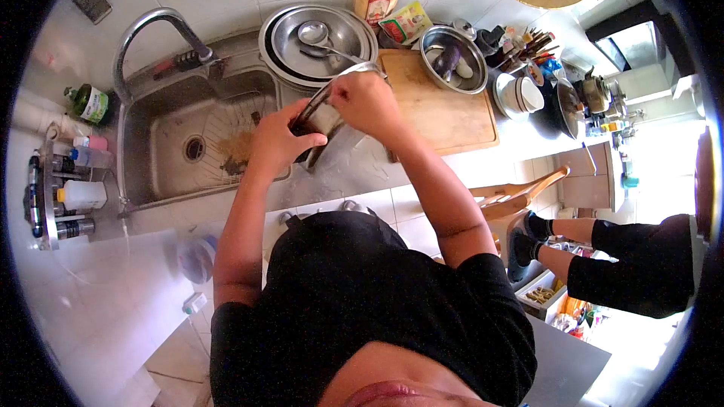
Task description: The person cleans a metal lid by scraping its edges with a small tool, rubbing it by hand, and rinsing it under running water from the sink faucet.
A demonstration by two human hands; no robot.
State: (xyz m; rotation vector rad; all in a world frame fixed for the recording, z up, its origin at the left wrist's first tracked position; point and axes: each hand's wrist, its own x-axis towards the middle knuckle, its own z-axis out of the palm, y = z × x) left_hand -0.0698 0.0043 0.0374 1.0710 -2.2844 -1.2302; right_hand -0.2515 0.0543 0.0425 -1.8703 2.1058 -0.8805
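Near the right edge of the sink, a shiny metal bowl [323, 118] is tipped up on its side, partly hidden by both hands. My left hand [280, 139] grips its left side, with the thumb stretched across toward the inside. My right hand [367, 103] is curled closed at the bowl's upper right part, close to the rim. Whatever its fingers hold is hidden. Behind the hands, a ladle [313, 32] lies in a stack of steel basins [280, 53]. To the right, a wooden cutting board [445, 117] lies on the counter.
The steel sink [162, 124] has brown residue inside and a curved faucet [158, 15] above. A metal bowl [434, 41] holds an eggplant [448, 60] and a white item. White bowls [520, 96] stand farther right. Another person's legs [581, 245] are near a wooden chair [520, 192].
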